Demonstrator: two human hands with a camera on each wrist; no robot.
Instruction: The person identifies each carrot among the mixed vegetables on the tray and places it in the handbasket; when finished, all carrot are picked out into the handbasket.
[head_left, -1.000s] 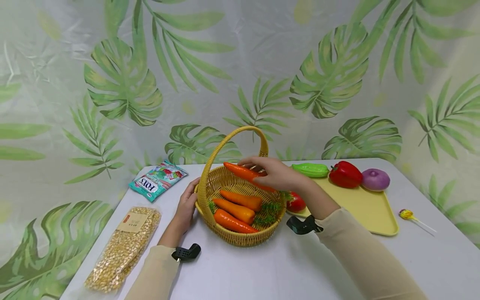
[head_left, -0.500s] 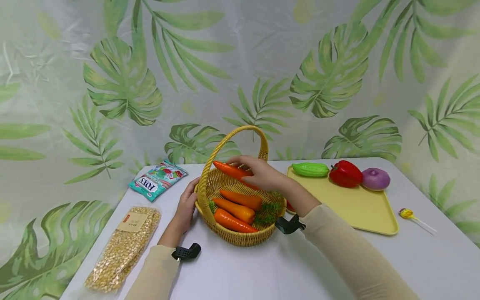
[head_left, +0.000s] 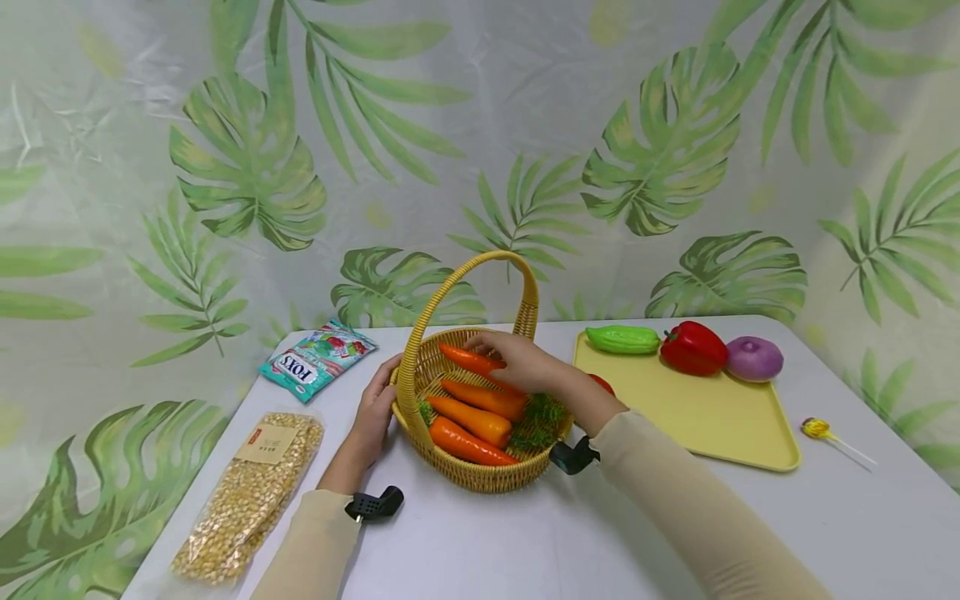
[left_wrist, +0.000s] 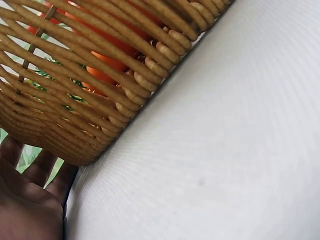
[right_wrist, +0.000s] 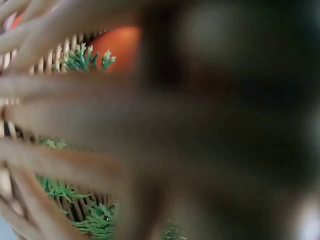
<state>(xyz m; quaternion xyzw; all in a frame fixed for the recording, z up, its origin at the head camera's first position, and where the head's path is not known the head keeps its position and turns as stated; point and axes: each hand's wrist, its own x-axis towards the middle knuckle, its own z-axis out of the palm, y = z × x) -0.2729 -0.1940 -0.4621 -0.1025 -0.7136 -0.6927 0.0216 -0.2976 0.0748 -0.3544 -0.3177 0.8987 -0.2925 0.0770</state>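
A yellow wicker basket with a tall arched handle stands on the table. Several orange carrots with green leafy tops lie inside it. My left hand holds the basket's left rim, and in the left wrist view its fingers lie against the outside of the weave. Inside the handle's arch, my right hand grips another carrot from above, over the back of the basket. Its orange tip points left, while the hand covers its thick end. Blurred weave fills much of the right wrist view, with green leaves behind it.
On the right, a yellow tray bears a green bumpy vegetable, a red bell pepper and a purple onion. A red item peeks out behind my right forearm. Further right lies a lollipop; left are a FOX'S candy bag and a corn kernel bag.
My right hand has moved left and then down with the carrot, bringing it lower into the basket. The left hand has stayed on the rim.
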